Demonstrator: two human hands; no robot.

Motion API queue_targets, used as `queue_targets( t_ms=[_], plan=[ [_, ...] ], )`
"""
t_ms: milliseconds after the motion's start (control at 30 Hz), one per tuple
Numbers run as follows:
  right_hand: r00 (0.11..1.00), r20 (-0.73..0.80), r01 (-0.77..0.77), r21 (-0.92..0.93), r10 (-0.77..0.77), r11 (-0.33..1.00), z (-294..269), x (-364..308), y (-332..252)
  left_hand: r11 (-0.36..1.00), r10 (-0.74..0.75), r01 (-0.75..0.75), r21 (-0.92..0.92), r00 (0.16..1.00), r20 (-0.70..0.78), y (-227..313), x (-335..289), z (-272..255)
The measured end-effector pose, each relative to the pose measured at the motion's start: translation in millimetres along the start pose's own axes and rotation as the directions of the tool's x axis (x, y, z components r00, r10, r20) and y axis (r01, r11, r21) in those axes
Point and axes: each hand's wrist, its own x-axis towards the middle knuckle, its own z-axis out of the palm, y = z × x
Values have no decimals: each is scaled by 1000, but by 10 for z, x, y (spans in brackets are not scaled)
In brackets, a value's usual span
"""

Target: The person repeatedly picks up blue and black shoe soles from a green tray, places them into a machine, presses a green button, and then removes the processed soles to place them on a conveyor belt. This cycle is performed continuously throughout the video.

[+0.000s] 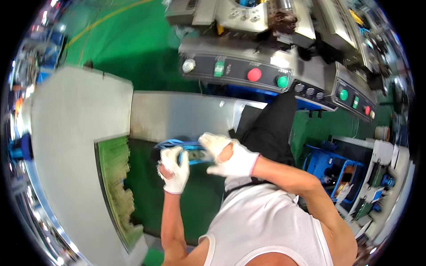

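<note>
Both of my hands wear white work gloves. My left hand is closed on the left part of a blue looped bundle, which looks like several bands or wires with a greyish piece in its middle. My right hand is at the bundle's right end, its fingers stretched over the upper edge and its thumb apart below. Motion blurs the bundle and the fingertips, so its exact kind is unclear. Both hands are in front of my body, above a dark green surface and near a metal plate.
A machine control panel with red and green buttons stands ahead, with a second panel to its right. On the left is a pale grey panel beside a frayed green sheet. A blue cart stands at the right.
</note>
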Motion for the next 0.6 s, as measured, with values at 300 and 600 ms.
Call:
queue_targets(
  t_ms=[300,600],
  plan=[
    [920,-142,-220,588,367,779,-930,-774,750,585,806,-704,-403,562,188,1942,1796,400],
    [590,-314,370,924,744,97,-1194,-1936,769,922,374,-373,106,927,9,2430,4966,1340]
  ],
)
